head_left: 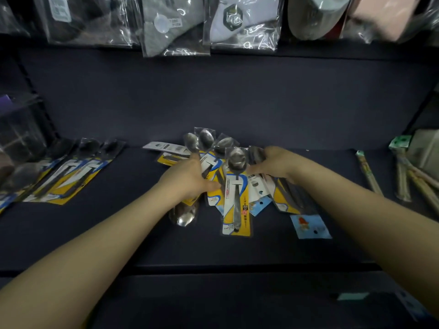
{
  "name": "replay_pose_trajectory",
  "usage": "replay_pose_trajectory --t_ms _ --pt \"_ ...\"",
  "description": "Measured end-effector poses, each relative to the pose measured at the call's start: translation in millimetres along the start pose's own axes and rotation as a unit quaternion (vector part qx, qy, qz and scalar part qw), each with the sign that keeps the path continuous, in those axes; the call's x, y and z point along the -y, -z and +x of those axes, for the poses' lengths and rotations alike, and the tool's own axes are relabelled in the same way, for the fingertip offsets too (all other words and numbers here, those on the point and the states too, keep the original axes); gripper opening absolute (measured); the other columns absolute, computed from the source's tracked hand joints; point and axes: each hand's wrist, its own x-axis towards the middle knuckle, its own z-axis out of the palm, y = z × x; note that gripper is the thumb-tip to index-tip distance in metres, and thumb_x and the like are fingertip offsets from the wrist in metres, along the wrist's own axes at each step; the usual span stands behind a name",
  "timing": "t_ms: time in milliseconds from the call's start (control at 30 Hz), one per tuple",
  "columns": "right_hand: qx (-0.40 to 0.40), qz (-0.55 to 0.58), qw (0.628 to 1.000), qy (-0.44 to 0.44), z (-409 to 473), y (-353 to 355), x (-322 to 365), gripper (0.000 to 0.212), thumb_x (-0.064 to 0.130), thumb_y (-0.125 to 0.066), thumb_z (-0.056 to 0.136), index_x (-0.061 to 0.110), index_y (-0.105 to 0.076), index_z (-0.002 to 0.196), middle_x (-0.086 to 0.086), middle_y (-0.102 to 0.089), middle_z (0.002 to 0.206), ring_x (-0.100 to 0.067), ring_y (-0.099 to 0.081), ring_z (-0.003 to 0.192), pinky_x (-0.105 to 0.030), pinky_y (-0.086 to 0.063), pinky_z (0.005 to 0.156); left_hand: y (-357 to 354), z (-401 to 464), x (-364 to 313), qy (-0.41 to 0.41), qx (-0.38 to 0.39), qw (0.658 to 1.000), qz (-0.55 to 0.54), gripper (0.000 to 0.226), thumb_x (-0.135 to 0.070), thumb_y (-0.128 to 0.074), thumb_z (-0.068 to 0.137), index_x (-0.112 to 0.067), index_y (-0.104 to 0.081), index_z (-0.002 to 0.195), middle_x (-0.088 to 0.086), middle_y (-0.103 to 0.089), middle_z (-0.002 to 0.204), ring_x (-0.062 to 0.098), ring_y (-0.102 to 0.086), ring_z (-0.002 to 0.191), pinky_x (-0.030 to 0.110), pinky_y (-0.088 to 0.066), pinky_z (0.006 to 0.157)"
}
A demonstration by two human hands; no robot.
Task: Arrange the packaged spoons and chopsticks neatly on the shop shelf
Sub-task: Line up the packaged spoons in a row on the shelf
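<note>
A loose pile of packaged spoons [235, 186] on yellow and white cards lies fanned out in the middle of the dark shelf [237, 245]. My left hand [187, 176] rests on the pile's left side, thumb against a card, fingers over the packages. My right hand [273, 162] lies on the pile's right side with fingers curled around the packages near the spoon bowls. A tidy row of packaged spoons [71, 176] lies at the left. Packaged chopsticks [370, 174] lie at the right.
Bagged caps and clothing [242, 22] hang above the shelf's back wall. A clear box [21, 129] stands at the far left and a pale box [425, 150] at the far right. One spoon package [184, 213] lies turned toward the front edge.
</note>
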Motion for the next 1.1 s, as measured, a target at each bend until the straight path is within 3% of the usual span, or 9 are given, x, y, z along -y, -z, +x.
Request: replay_pose_trajectory --t_ms 133,233,400,600,700,800,933,1000,1100 --pt "-0.009 -0.032 0.999 -0.017 -4 -2 2 0.058 0.034 -0.072 0.077 -0.001 -0.052 0.118 -0.016 -0.06 0.116 -0.028 -0.058 0.1 -0.036 -0.048 0.084 3 9 2 0.014 0.01 0.994 -0.109 0.038 -0.031 -0.075 0.069 -0.013 -0.06 0.099 0.003 -0.065 0.095 0.019 -0.06 0.085 0.035 -0.05 0.075" --pt "0.009 0.023 0.999 -0.04 -1 -1 9 0.051 0.028 -0.077 0.071 0.007 -0.05 0.109 -0.003 -0.052 0.086 -0.016 -0.05 0.072 -0.028 -0.043 0.057 3 11 4 0.022 -0.046 0.984 -0.169 0.018 -0.022 -0.07 0.069 -0.01 -0.058 0.074 -0.001 -0.053 0.065 0.017 -0.051 0.061 0.027 -0.037 0.052" --pt "0.037 0.127 0.991 -0.034 6 -7 29 0.027 0.025 -0.069 0.078 0.012 -0.047 0.07 -0.003 -0.048 0.067 -0.014 -0.045 0.059 -0.023 -0.037 0.054 2 11 8 0.063 -0.084 0.965 -0.24 0.024 -0.022 -0.065 0.073 -0.016 -0.049 0.056 -0.005 -0.046 0.049 0.012 -0.042 0.046 0.02 -0.031 0.039" --pt "0.142 0.198 0.97 0.014 -5 -26 52 0.035 0.043 -0.045 0.093 0.018 -0.062 0.11 -0.002 -0.064 0.107 -0.016 -0.057 0.093 -0.03 -0.043 0.077 4 9 21 0.064 -0.097 0.974 -0.193 0.041 -0.06 -0.054 0.076 -0.022 -0.065 0.084 -0.008 -0.064 0.084 0.013 -0.057 0.08 0.027 -0.043 0.068" --pt "0.18 0.247 0.952 -0.009 -9 -32 63 0.032 0.041 -0.041 0.094 0.023 -0.06 0.112 0.006 -0.064 0.096 -0.008 -0.057 0.083 -0.025 -0.043 0.068 6 9 26 0.062 -0.078 0.976 -0.193 0.076 -0.078 -0.045 0.065 -0.022 -0.059 0.114 -0.006 -0.063 0.108 0.015 -0.057 0.101 0.03 -0.045 0.086" --pt "0.2 0.321 0.926 0.001 -11 -37 74 0.022 0.018 -0.039 0.094 0.016 -0.06 0.098 -0.002 -0.064 0.088 -0.013 -0.061 0.074 -0.026 -0.048 0.063 12 6 20 0.066 -0.039 0.968 -0.239 0.099 -0.09 -0.043 0.048 -0.02 -0.057 0.116 -0.002 -0.067 0.105 0.018 -0.061 0.099 0.034 -0.048 0.087" --pt "0.114 0.324 0.939 -0.004 -6 -51 78 0.054 -0.012 -0.046 0.081 0.004 -0.039 0.132 -0.026 -0.055 0.122 -0.037 -0.055 0.113 -0.04 -0.05 0.089 11 1 24 -0.021 -0.02 0.951 -0.307 0.034 -0.044 -0.07 0.072 -0.024 -0.068 0.099 -0.001 -0.073 0.093 0.015 -0.068 0.089 0.034 -0.053 0.083" --pt "0.085 0.367 0.926 -0.018 -2 -52 75 0.051 -0.014 -0.056 0.077 -0.003 -0.042 0.125 -0.026 -0.059 0.109 -0.04 -0.06 0.103 -0.051 -0.05 0.092 10 0 33 -0.009 -0.021 0.929 -0.369 0.028 -0.017 -0.073 0.075 -0.014 -0.066 0.102 0.006 -0.072 0.095 0.02 -0.069 0.089 0.032 -0.055 0.076" --pt "0.131 0.456 0.879 -0.049 0 -48 72 0.023 -0.006 -0.063 0.079 -0.006 -0.056 0.101 -0.016 -0.061 0.079 -0.025 -0.065 0.064 -0.034 -0.058 0.062 12 1 45 0.04 -0.016 0.912 -0.408 0.027 -0.013 -0.073 0.075 -0.009 -0.065 0.1 0.008 -0.073 0.088 0.021 -0.071 0.079 0.03 -0.056 0.067"
